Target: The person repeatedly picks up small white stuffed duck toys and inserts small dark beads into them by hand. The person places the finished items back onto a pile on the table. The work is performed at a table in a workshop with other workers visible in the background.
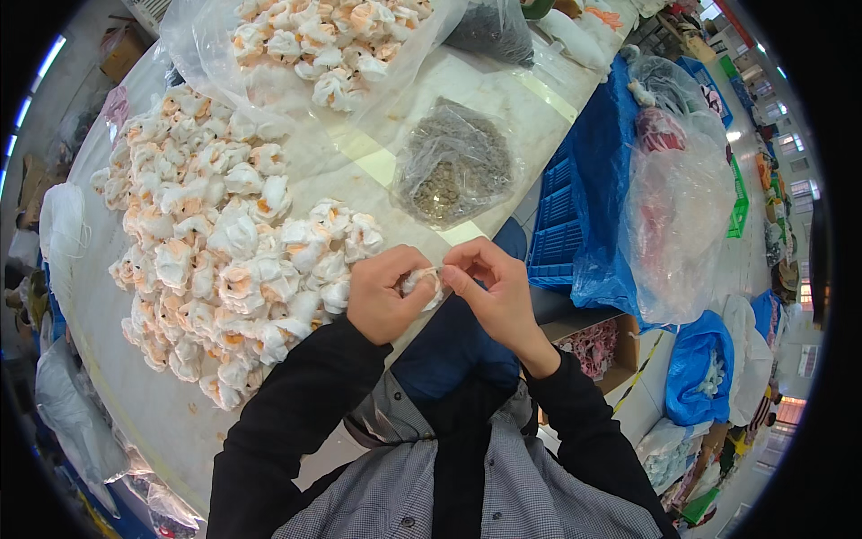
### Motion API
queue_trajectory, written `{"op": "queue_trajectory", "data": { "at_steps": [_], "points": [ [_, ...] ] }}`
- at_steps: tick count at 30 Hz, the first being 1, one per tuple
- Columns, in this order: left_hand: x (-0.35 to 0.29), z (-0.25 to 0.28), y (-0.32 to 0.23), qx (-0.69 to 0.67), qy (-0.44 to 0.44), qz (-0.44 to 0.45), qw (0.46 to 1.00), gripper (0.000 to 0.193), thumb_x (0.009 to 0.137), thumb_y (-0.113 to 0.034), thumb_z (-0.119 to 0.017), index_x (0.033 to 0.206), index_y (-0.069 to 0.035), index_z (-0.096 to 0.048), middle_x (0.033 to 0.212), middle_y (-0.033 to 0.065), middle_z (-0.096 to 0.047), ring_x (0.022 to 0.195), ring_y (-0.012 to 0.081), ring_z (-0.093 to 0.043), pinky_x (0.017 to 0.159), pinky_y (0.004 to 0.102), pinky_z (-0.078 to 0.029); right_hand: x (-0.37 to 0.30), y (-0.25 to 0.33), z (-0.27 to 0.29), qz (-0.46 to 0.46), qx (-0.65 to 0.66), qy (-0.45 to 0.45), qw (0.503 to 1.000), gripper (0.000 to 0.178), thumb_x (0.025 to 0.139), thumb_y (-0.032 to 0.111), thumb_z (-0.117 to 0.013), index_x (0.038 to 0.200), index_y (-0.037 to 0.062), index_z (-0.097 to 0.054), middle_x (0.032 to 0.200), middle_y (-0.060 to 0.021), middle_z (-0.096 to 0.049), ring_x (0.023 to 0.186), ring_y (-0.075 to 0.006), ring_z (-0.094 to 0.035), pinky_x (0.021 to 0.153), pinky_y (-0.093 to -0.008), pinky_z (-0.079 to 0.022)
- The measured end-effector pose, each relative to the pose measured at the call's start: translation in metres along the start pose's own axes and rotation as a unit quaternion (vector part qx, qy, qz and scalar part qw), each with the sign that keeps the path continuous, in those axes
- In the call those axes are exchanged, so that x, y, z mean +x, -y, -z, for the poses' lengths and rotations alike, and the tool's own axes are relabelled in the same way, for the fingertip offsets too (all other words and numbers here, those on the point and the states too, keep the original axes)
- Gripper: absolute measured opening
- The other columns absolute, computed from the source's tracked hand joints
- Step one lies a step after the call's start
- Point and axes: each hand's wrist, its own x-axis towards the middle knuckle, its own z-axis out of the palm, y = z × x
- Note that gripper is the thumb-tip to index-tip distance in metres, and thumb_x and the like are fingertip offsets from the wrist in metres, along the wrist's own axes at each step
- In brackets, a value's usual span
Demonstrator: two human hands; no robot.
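Near the table's front edge, my left hand (386, 292) is closed around a small, crumpled white-and-peach fabric piece (424, 286). My right hand (494, 292) meets it from the right, its thumb and forefinger pinched together at the side of the piece. What exactly lies between those fingertips is too small to make out. To the left of my hands spreads a large heap of similar fabric pieces (211, 238), white with peach parts and tiny dark spots. Beyond my hands lies a clear plastic bag (458, 162) of grey-brown grains.
More such pieces fill a clear bag (328, 45) at the far side of the table (350, 184). Beside it sits a bag of dark material (492, 34). Right of the table stand a blue crate (552, 216) with plastic bags and a cardboard box (620, 359) of pink scraps.
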Motion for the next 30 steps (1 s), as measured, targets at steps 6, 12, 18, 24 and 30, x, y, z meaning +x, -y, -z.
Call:
{"op": "queue_trajectory", "data": {
  "at_steps": [6,12,18,24,30],
  "points": [
    [0.0,-0.003,0.002,0.044,-0.003,-0.029,0.999,0.007,0.086,-0.005,-0.073,0.088,0.001,-0.068,0.075,0.0068,-0.062,0.062,0.0137,-0.053,0.056,0.0294,-0.04,0.009,0.008,0.01,0.068,-0.14,0.068,0.986,0.009,0.095,0.004,-0.071,0.101,-0.0013,-0.067,0.089,-0.0104,-0.069,0.078,-0.0189,-0.069,0.072,-0.0307,-0.054],
    [0.001,-0.004,0.0,0.063,0.003,-0.018,0.998,0.008,0.087,-0.005,-0.072,0.09,0.001,-0.068,0.074,0.0083,-0.06,0.06,0.0162,-0.051,0.055,0.0311,-0.039,0.016,0.008,0.014,0.046,-0.159,0.104,0.981,0.005,0.095,0.002,-0.069,0.098,-0.0022,-0.068,0.088,-0.0096,-0.069,0.08,-0.0184,-0.07,0.075,-0.0306,-0.055],
    [0.002,-0.005,0.004,0.073,-0.012,-0.028,0.997,0.01,0.087,-0.007,-0.071,0.093,0.0,-0.068,0.075,0.0101,-0.059,0.06,0.0178,-0.052,0.056,0.0322,-0.04,0.023,0.005,0.014,0.099,-0.194,0.117,0.969,0.005,0.094,0.002,-0.069,0.096,0.0004,-0.066,0.085,-0.0112,-0.066,0.076,-0.0234,-0.067,0.07,-0.0339,-0.052],
    [0.0,-0.003,0.002,0.1,0.015,-0.019,0.995,0.011,0.086,-0.005,-0.069,0.096,-0.001,-0.067,0.084,0.0146,-0.063,0.064,0.0297,-0.06,0.058,0.0377,-0.047,0.022,0.001,0.011,0.092,-0.176,0.121,0.973,0.01,0.093,0.005,-0.071,0.095,0.0031,-0.062,0.081,-0.0126,-0.064,0.074,-0.0283,-0.064,0.068,-0.0381,-0.05],
    [0.0,-0.003,0.004,0.075,0.015,-0.011,0.997,0.011,0.087,-0.005,-0.069,0.096,-0.001,-0.067,0.083,0.0152,-0.063,0.065,0.0303,-0.06,0.059,0.0371,-0.047,0.022,-0.002,0.013,0.076,-0.155,0.129,0.976,0.009,0.094,0.006,-0.071,0.097,0.0019,-0.063,0.084,-0.0125,-0.066,0.074,-0.0264,-0.067,0.068,-0.0364,-0.051]
  ]
}}
